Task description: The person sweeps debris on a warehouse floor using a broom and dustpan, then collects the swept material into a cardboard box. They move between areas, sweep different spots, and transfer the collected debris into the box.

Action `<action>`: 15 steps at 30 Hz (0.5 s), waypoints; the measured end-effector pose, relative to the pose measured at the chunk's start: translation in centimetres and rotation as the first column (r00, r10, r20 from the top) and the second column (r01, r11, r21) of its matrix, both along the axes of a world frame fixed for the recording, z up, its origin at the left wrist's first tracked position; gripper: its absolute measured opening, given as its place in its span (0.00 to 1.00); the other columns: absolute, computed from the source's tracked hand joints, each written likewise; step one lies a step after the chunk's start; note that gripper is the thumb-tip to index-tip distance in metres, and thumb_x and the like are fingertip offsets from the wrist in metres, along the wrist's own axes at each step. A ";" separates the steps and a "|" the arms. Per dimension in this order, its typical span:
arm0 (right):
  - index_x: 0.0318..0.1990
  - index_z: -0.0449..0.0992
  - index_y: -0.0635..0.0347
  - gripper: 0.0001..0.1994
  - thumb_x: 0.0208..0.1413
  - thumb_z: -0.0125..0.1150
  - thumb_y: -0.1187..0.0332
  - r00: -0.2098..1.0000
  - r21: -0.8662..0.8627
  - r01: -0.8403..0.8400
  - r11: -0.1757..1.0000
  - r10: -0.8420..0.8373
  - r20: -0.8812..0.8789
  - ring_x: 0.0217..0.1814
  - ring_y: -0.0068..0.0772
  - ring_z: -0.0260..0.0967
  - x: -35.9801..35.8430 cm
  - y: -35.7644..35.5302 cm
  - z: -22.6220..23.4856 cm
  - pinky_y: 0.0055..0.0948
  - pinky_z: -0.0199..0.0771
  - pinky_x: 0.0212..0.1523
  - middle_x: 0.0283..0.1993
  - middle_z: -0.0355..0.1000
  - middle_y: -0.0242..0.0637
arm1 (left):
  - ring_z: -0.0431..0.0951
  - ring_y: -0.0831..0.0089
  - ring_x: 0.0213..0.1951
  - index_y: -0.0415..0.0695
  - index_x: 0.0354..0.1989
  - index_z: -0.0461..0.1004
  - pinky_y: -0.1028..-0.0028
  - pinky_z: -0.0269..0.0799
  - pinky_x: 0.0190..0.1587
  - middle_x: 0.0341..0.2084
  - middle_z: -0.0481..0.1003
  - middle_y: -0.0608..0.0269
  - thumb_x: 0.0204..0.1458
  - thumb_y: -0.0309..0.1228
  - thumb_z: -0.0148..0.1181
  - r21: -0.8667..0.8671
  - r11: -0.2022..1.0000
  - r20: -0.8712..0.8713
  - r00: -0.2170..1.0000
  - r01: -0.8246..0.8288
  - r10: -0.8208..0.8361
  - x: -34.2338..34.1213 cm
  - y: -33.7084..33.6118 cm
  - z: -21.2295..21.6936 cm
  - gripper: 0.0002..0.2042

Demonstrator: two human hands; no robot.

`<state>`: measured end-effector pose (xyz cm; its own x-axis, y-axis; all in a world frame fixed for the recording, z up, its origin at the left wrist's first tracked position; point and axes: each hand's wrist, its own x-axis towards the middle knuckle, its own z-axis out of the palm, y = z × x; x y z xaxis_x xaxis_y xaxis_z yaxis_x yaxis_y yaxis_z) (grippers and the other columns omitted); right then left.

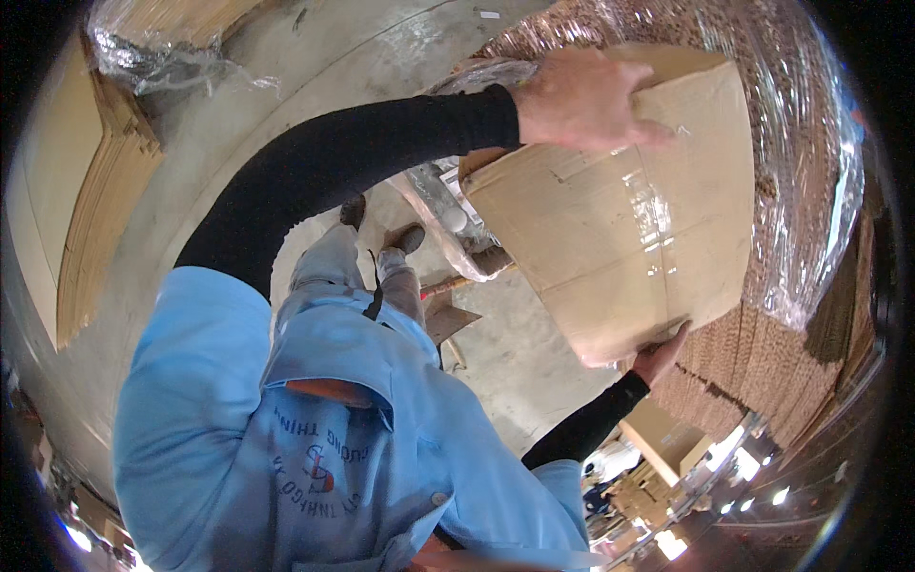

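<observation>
A closed tan cardboard box [629, 210] is held up in front of me, tilted, with shiny clear tape along its face. My left hand [591, 100] grips its far upper edge; the fingers curl over the edge and the thumb lies along the face. At the near lower corner my right hand [662, 357] holds the box from beneath, its palm partly hidden by the cardboard. Both arms are stretched out in black sleeves.
Behind the box stands a tall stack of cardboard sheets [724, 367] in clear stretch film [810, 191]. Another cardboard stack [95, 229] is at the left, with a film-wrapped load [162, 43] beyond it. A plastic-wrapped bundle [448, 214] lies on the concrete floor [315, 95] near my feet.
</observation>
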<state>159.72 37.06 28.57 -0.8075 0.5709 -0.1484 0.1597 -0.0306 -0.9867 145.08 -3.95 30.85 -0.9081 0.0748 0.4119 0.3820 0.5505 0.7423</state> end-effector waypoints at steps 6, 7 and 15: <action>0.62 0.56 0.66 0.33 0.59 0.46 0.48 0.967 0.091 0.097 0.991 -0.072 -0.244 0.63 0.40 0.54 1.7 -4.3 0.9 0.37 0.53 0.62 0.63 0.57 0.43 | 0.76 0.68 0.32 0.39 0.45 0.73 0.70 0.70 0.36 0.30 0.76 0.56 0.49 0.56 0.53 0.322 0.945 0.132 0.986 0.050 -0.097 1.0 -3.4 -2.2 0.29; 0.62 0.56 0.65 0.33 0.59 0.45 0.47 0.955 0.048 0.129 0.990 -0.111 -0.276 0.64 0.40 0.53 2.4 -4.9 0.9 0.37 0.53 0.62 0.63 0.56 0.43 | 0.75 0.72 0.32 0.38 0.44 0.73 0.73 0.69 0.36 0.31 0.76 0.60 0.53 0.52 0.52 0.419 0.907 0.115 0.987 0.052 -0.110 1.3 -4.2 -3.1 0.26; 0.64 0.52 0.65 0.33 0.61 0.41 0.47 0.846 -0.416 0.004 0.909 -0.225 -0.483 0.67 0.37 0.49 9.8 -9.5 -4.7 0.34 0.48 0.66 0.67 0.52 0.41 | 0.75 0.73 0.44 0.44 0.55 0.66 0.71 0.71 0.48 0.47 0.73 0.58 0.59 0.50 0.42 0.843 0.182 0.421 0.412 -0.506 -0.808 4.7 -14.3 -15.4 0.25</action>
<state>169.56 27.57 23.86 -0.7601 0.6487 0.0385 -0.3911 -0.4094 -0.8243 149.82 -18.28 15.48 -0.7240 0.5167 -0.4570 -0.6839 -0.6243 0.3776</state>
